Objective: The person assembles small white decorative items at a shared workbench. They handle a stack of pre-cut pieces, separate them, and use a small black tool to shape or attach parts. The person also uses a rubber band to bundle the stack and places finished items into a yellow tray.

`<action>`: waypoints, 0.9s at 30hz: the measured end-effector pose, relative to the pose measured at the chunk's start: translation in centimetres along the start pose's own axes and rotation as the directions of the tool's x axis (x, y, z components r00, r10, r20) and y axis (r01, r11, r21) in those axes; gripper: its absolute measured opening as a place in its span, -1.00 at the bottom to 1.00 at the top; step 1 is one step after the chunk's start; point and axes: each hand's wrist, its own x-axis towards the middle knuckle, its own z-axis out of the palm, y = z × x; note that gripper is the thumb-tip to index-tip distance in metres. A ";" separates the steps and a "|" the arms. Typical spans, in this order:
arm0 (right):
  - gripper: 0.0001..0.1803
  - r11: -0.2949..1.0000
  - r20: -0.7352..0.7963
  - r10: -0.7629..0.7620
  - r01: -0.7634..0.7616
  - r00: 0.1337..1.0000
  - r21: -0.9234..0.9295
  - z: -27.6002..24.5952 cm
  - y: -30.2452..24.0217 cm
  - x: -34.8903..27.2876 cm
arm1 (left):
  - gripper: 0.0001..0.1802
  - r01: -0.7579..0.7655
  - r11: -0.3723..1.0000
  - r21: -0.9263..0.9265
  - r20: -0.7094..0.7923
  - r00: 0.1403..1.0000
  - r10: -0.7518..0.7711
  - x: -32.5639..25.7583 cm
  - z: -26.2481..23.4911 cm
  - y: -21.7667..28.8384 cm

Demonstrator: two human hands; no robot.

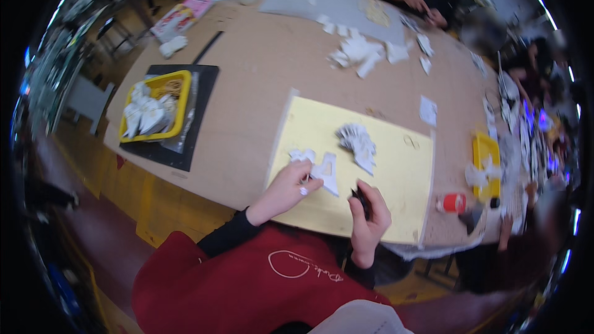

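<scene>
My left hand [288, 190] pinches a flat white piece [329, 182] with a pale cut-out near its middle. Just beyond those fingers lie more white pieces [301, 155], partly covered by the hand. My right hand [370, 215], to the right and apart from the white piece, is closed around a small dark tool [357, 195]; its kind cannot be made out. A fanned stack of white pieces [357, 145] rests on the yellow sheet [396, 192] ahead of both hands.
At the left, a yellow basket [185, 102] of white pieces stands on a black board [204, 86]. White scraps [359, 52] lie farther back. Another yellow basket [477, 148] and a red-labelled bottle [451, 203] are at the right. A co-worker's hands [427, 11] show across the table.
</scene>
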 end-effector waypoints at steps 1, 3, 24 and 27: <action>-0.67 1.000 -0.023 0.019 -0.019 1.000 0.012 -0.1 0.5 -0.2 | -0.81 0.013 0.993 0.114 -0.010 1.000 -0.012 0.0 -0.1 -0.9; -0.68 0.996 -0.046 0.076 -0.073 0.996 0.051 -0.4 1.4 -0.6 | -0.73 0.042 0.939 0.340 -0.034 0.999 -0.032 0.2 -0.2 -2.1; -0.69 0.919 0.281 -0.224 0.299 0.933 -0.259 -0.9 2.0 0.3 | -0.80 -0.026 0.973 -0.229 0.194 0.978 0.072 0.2 0.2 2.3; -0.70 0.924 0.251 -0.160 0.234 0.955 -0.303 -1.0 2.0 -0.1 | -0.81 -0.042 0.984 -0.175 0.127 0.990 0.064 0.1 0.0 3.8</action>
